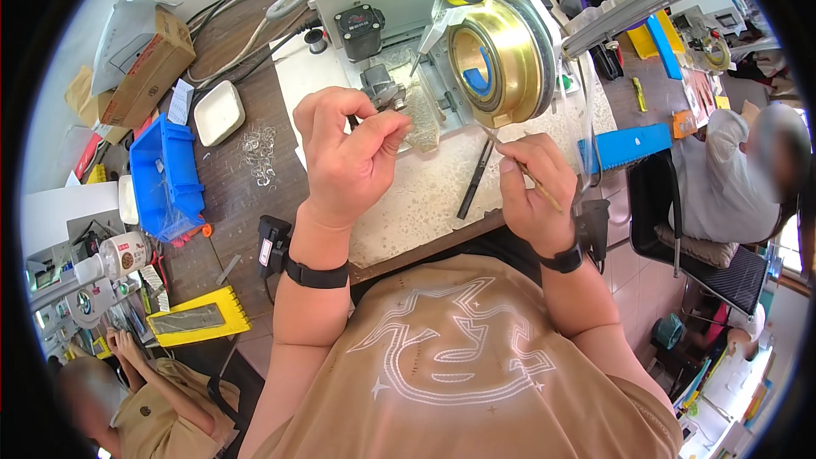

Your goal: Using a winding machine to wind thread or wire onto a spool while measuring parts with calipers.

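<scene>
My left hand (344,157) is raised over the pale work board, thumb and fingertips pinched together. What lies between those fingertips is too small to make out. Just beyond them stands a small grey metal fixture (378,83), with a clear textured block (422,123) beside it. Further right, my right hand (535,191) grips a thin wooden stick-like tool (548,194), its narrow tip pointing up and left toward the brass wheel. That large brass-coloured wheel (510,64) is mounted on the machine. Between my hands a black pen (474,180) lies on the stained board (391,225).
Left on the brown table are a white dish (219,115), a heap of small shiny pieces (258,155), a blue bin (159,191) and a cardboard box (146,68). A yellow tray (238,310) lies lower left. Other people sit at lower left and at right.
</scene>
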`<state>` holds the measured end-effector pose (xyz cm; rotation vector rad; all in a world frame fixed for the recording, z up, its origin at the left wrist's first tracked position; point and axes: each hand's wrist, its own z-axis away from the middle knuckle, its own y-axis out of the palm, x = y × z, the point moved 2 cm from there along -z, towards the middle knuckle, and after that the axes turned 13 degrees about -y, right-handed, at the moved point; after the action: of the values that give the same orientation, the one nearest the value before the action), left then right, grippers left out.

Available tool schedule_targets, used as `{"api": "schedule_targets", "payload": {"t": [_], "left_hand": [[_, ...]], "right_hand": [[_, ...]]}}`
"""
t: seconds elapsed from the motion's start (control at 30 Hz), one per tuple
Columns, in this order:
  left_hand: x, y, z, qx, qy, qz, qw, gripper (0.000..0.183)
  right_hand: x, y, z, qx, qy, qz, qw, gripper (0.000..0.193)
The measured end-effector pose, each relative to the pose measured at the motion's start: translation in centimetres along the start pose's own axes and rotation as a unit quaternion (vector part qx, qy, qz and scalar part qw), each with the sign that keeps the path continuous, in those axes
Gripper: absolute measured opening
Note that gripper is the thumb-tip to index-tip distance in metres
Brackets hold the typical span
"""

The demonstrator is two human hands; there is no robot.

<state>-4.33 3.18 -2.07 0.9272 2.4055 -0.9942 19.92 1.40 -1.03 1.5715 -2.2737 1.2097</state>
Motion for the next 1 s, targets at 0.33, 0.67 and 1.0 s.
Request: {"api": "schedule_targets", "payload": {"t": [0.33,0.67,1.0], "left_hand": [[0.0,0.0,0.1,0.0,-0.006,0.001,1.0,0.021],[0.1,0.2,0.3,-0.007,-0.002,0.001,1.0,0.022],[0.0,0.0,0.2,-0.003,-0.002,0.004,1.0,0.021]], "right_hand": [[-0.2,-1.1,0.4,-0.005,0.006,0.024,1.0,0.016],[-0.6,-1.5,1.0,0.003,-0.003,0.043,0.999,0.015],[-0.5,-1.4,1.1,0.005,-0.004,0.051,0.999,0.016]]}}
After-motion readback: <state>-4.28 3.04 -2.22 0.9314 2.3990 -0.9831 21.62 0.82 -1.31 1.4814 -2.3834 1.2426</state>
